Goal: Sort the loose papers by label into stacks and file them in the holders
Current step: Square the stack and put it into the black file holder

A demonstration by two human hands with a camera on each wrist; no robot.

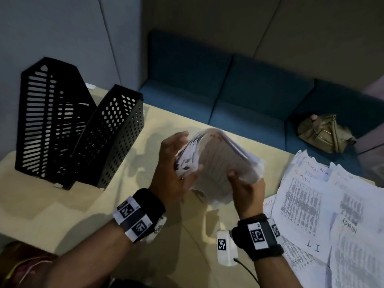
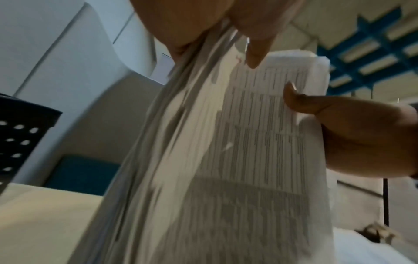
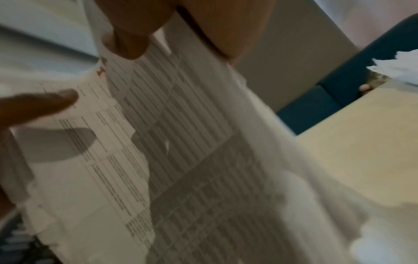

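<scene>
I see the paper stack (image 1: 218,163) upright between both grips: left hand (image 1: 174,173) clasps its left edge, right hand (image 1: 247,188) pinches the right edge, seemingly above the surface (image 1: 83,204).

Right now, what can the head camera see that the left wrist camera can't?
Only the head view shows both black holders whole, the loose papers marked ADMIN and IT, and a tan bag on the blue sofa.

Only the left wrist view shows the blue ceiling grid.

Both show the held stack, gripped by the left hand and right hand, and the table.
</scene>
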